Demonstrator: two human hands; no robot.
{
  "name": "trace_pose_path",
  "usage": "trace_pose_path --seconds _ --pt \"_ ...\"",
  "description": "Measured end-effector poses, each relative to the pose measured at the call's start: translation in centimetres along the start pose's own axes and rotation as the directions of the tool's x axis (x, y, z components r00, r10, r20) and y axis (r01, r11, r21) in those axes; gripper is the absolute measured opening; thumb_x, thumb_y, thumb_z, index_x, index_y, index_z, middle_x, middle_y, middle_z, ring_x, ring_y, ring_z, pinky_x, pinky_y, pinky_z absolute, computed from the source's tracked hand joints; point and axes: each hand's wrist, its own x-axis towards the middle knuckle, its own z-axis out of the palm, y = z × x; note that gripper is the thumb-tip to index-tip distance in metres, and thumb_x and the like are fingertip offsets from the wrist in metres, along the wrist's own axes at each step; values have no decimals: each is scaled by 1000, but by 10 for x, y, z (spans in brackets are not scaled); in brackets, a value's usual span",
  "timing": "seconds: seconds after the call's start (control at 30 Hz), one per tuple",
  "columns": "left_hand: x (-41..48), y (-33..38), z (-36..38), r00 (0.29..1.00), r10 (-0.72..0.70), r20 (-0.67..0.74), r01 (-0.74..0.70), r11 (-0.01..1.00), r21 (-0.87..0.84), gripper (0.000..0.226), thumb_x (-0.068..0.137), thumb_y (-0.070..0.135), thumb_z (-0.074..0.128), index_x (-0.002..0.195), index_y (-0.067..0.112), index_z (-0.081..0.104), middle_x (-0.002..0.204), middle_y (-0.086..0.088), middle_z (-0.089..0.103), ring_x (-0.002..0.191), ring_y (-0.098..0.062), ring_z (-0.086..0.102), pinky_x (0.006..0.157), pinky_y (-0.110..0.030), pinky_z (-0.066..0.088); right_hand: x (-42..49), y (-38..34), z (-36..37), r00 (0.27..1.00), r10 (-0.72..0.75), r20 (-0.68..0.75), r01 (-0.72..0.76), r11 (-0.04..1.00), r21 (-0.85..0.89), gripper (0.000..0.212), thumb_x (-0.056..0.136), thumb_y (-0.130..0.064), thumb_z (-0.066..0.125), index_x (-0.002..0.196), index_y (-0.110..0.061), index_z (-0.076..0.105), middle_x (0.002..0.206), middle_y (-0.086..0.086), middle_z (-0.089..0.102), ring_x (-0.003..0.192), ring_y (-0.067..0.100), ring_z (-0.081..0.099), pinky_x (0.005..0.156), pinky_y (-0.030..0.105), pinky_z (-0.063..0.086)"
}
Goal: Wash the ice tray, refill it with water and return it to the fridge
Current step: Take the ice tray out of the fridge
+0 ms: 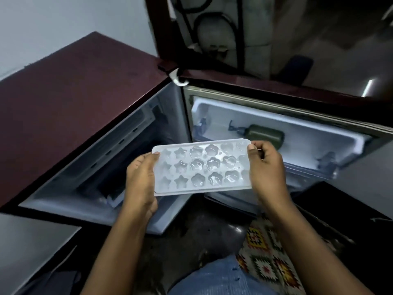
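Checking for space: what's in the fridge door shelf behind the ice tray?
A dark green bottle lies on its side in the door shelf. The ice tray and right hand cover its lower edge.

single head-worn wide-angle view, looking forward and down, close over the open fridge (63, 107)

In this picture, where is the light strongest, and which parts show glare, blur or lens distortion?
Head view, all remarks: the room is dim, brightest on the ice tray, with glare spots in its cavities; the fridge lines splay from the wide-angle lens; the green bottle in the door shelf looks soft.
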Motion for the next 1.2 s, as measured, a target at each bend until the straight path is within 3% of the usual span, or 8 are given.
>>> trace_pose_path --seconds 0.27,0.43,0.5,0.6,0.77,0.93,1.07,1.2 --pt "-52 -9 92 969 26 246 -48 995 85 7 103 13 60 102 8 64 84 -8 79 79 -28 75 69 -40 63 -17 19 -114 963 -7 -270 27 997 69 14 105 -32 60 107 -21 67 87 -9 67 79 12 62 80 37 53" --pt "-96 -27 143 932 -8 361 -34 993 111 32 102 14 61 125 -9 63 109 -23 78 105 -45 74 91 -62 59 -44 33 -184 912 55 -406 -11 994 110 14 105 -37 58 99 -27 66 87 -3 69 78 18 63 82 52 58" --pt "-113 -38 161 914 -24 405 -30 991 129 27 101 14 62 120 -6 65 109 -24 77 107 -47 73 94 -63 57 -56 40 -212 885 85 -458 -27 991 131 17 105 -37 57 98 -25 67 92 2 73 80 22 65 82 54 58" --pt "-138 -55 187 879 -51 474 -39 983 178 17 100 15 63 111 3 68 95 -17 79 96 -43 74 88 -60 59 -76 52 -253 844 101 -527 -28 989 146 23 105 -38 55 96 -22 68 93 6 74 84 27 69 82 51 59" --pt "-185 -86 231 799 -98 593 -74 963 258 8 101 15 61 95 14 66 78 -3 78 70 -26 74 67 -42 62 -113 76 -316 747 115 -655 -23 989 147 22 105 -34 57 93 -19 69 89 -1 73 80 12 64 83 47 58" --pt "-233 -114 271 735 -146 662 -110 938 329 18 101 20 60 114 9 66 91 -11 80 74 -28 77 64 -39 60 -149 94 -372 680 169 -713 -29 978 205 33 91 -57 57 92 -26 68 91 2 74 90 29 71 84 53 59" --pt "-282 -146 302 680 -181 710 -127 925 358 7 102 15 59 102 11 65 76 -5 78 64 -24 75 51 -30 58 -178 119 -421 614 146 -775 -33 986 161 18 99 -41 62 92 -25 67 81 -6 66 72 11 59 73 39 53" --pt "-322 -175 327 621 -203 757 -157 914 374 3 98 13 62 96 11 63 91 -16 71 81 -33 70 65 -35 55 -203 141 -463 537 159 -828 -54 986 155 12 102 -33 63 91 -26 66 81 -2 65 72 12 58 69 36 49"
